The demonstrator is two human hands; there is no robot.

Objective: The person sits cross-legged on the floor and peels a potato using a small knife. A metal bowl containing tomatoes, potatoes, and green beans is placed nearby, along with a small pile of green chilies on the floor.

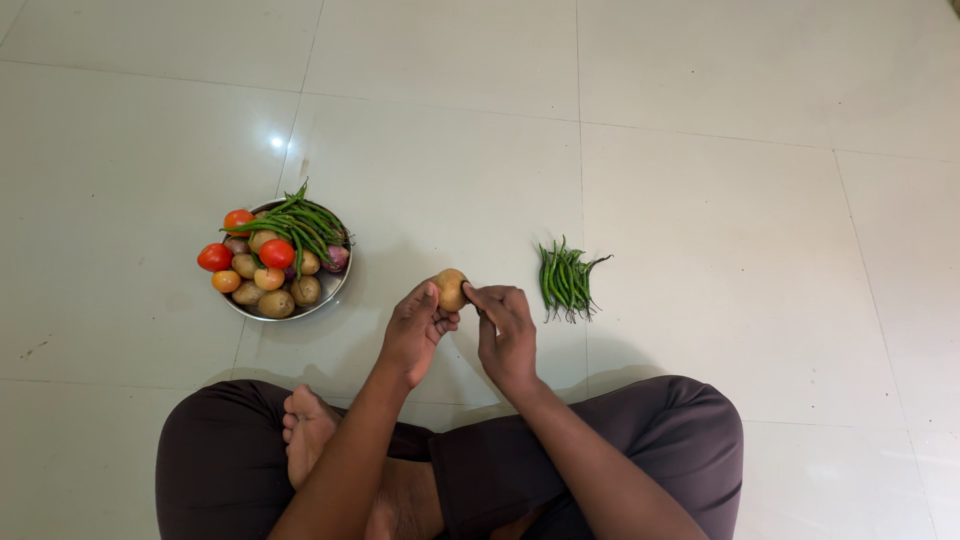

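Two hands, one potato, a bare tiled floor

Two hands meet over pale, glossy floor tiles, where a small brown potato (451,289) is pinched between them: the left hand (418,330) cups it from below and the side, while the right hand (505,335) closes its fingertips on the potato's right edge. The person sits cross-legged in dark trousers, one bare foot (305,430) tucked by the left knee.

Left of the hands, well apart, a round steel plate (334,281) carries red tomatoes (276,253), more potatoes, a purple onion (337,257) and long green beans (303,222) (heaped, some overhanging the rim). Just right of the hands lies a loose bunch of green chillies (566,281) directly on the tile. Grey grout lines cross the floor; beyond plate and chillies the tiles run open to every edge of the view.
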